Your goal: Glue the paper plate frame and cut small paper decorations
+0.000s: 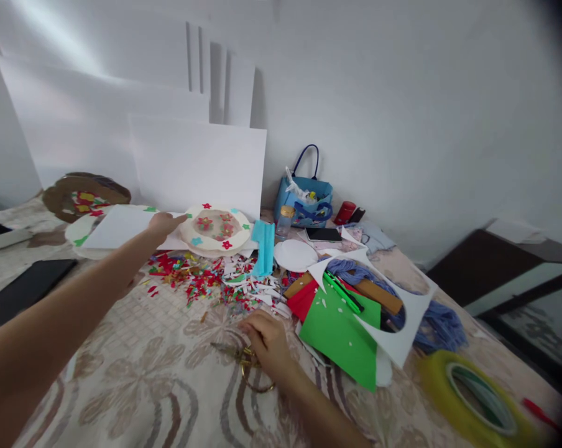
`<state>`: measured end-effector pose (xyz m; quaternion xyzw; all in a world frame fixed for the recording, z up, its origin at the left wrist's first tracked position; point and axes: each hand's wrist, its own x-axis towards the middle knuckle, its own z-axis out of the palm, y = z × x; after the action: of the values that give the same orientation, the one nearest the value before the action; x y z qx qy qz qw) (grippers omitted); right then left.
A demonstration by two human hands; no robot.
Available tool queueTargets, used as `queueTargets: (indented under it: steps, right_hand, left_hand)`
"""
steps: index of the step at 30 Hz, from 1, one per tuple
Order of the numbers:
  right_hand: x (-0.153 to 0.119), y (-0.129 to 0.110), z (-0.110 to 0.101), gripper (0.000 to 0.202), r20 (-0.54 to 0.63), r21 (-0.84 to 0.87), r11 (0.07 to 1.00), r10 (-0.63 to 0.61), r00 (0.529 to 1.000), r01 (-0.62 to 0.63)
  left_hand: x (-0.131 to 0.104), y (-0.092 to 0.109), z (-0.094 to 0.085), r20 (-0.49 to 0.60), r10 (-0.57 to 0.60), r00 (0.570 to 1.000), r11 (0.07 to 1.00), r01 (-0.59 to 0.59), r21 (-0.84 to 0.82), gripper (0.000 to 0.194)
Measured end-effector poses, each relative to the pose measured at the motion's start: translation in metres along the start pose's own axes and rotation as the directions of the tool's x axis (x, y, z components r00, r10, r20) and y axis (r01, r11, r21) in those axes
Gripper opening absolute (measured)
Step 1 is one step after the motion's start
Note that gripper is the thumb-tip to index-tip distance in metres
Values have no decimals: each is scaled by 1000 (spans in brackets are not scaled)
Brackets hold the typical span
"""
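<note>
My left hand (162, 227) stretches forward, its fingertips at the left rim of a cream scalloped disc (185, 233) with red, green and blue flower cut-outs. The fingers look closed on that rim; the thumb is hidden. Under and beside the disc lies a white sheet (117, 227), over another scalloped piece (76, 233) with coloured cut-outs. My right hand (265, 339) is curled low over the cloth, around part of a pair of gold-handled scissors (244, 359). Their blades point left and one handle loop hangs out below the hand.
Coloured paper scraps (201, 274) lie between the hands. To the right are green paper (341, 342), a green cutter (344, 291), blue yarn (442, 326) and yellow tape (434, 379). White boards (197, 162) lean behind; a blue bag (285, 193) and a phone (33, 283) are also there.
</note>
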<state>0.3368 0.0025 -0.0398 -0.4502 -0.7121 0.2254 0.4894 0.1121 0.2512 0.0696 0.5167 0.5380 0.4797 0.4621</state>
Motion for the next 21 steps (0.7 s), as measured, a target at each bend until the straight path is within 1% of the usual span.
queueTargets:
  steps: [2,3,4,5,6,8,10,11,12,14,17,19,21]
  right_hand:
    - [1,-1,0,30,-30,89,991,107,994,-104]
    - [1,-1,0,33,-23,163,969,190,981,-184]
    - [1,0,1,37,-3,248,930,281,960,-272]
    - [2,1,2,41,26,332,875,365,931,-352]
    - [2,3,3,45,54,403,816,431,901,-414]
    - [4,7,4,51,75,495,732,502,862,-469]
    - [7,9,5,54,83,540,699,509,857,-468]
    - [8,10,5,56,98,555,691,498,861,-463]
    - [10,10,5,58,116,566,684,486,866,-460]
    - [13,8,5,62,145,580,675,465,873,-456]
    - [18,3,7,69,159,549,692,464,872,-468]
    - [22,-1,9,73,183,437,749,468,865,-498]
    - [27,-6,12,75,218,266,820,461,860,-507]
  left_hand:
    - [-17,-2,0,-74,51,996,995,-44,94,32]
    - [-30,-5,2,-82,82,993,989,-71,130,34]
    - [-46,-9,5,-62,116,991,982,-105,155,37]
    - [-65,-14,9,-15,139,990,976,-134,170,38]
    - [-85,-20,13,59,147,987,972,-156,176,35]
    - [-127,-33,23,215,152,965,966,-191,174,27]
    - [-162,-44,31,325,163,932,958,-228,175,19]
    - [-176,-49,34,383,180,906,941,-272,201,19]
    - [-186,-53,37,416,203,886,932,-306,197,18]
    - [-197,-60,42,456,237,858,913,-357,196,22]
    - [-197,-66,48,511,309,802,856,-468,218,28]
    - [-195,-66,51,552,346,759,799,-547,251,30]
    - [-194,-65,52,582,373,723,711,-626,321,25]
